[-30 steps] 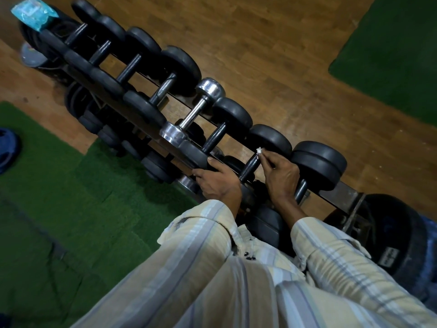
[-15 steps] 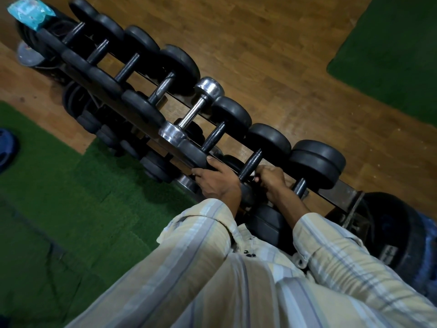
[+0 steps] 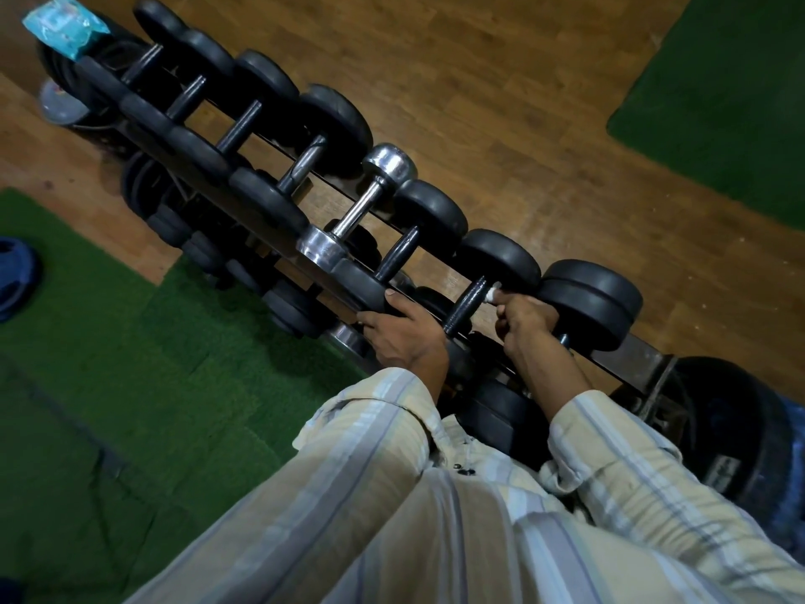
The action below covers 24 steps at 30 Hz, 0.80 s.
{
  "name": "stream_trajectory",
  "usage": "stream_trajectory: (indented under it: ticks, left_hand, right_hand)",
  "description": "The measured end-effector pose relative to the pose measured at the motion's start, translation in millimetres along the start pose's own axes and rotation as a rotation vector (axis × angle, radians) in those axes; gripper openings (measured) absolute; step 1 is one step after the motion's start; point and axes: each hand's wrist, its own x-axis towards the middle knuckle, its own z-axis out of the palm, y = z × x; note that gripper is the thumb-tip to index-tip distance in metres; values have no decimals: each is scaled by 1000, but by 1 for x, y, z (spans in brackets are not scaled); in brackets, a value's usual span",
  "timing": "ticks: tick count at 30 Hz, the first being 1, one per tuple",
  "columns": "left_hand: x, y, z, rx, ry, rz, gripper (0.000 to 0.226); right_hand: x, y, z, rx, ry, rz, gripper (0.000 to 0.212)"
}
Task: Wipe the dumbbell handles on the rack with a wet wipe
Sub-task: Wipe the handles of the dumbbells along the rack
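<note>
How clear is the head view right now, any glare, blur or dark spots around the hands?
Head view: dim overall; lower rack nearly lost in shadow. Glare on the chrome dumbbell and on the wood floor. Wide-angle bend tilts everything. Right hand and wipe look slightly smeared; left hand reads sharper.

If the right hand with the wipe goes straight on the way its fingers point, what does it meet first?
Probably the black weight head just beyond the wipe; the right hand points up along that handle, though depth is unclear.
</note>
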Motion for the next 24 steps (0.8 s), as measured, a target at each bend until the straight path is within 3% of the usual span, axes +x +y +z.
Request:
stream_trajectory:
  ticks: [4, 9, 11, 15, 19, 21, 24]
  left_hand:
    - [1, 1, 1, -3, -10, -1, 75]
    - [2, -1, 2, 8, -13, -10, 77]
    - [2, -2, 2, 9, -12, -14, 78]
    - [2, 0, 2, 2, -29, -6, 78]
    - [2, 0, 1, 6, -34, -15, 79]
    - [2, 1, 0, 3, -39, -16, 78]
    - [0, -1, 0, 13, -43, -19, 78]
  right_hand:
    - [-18, 11, 0, -87, 39, -131, 10]
    - [-30, 38, -16, -565, -154, -276, 25]
    - [-32, 40, -15, -623, -122, -331, 29]
    - [-24, 18, -6, -445, 83, -438, 29]
    - [-3, 11, 12, -285, 144, -269, 29]
    - [5, 16, 20, -128, 97, -115, 24]
    - [22, 26, 9, 331, -293, 229, 25]
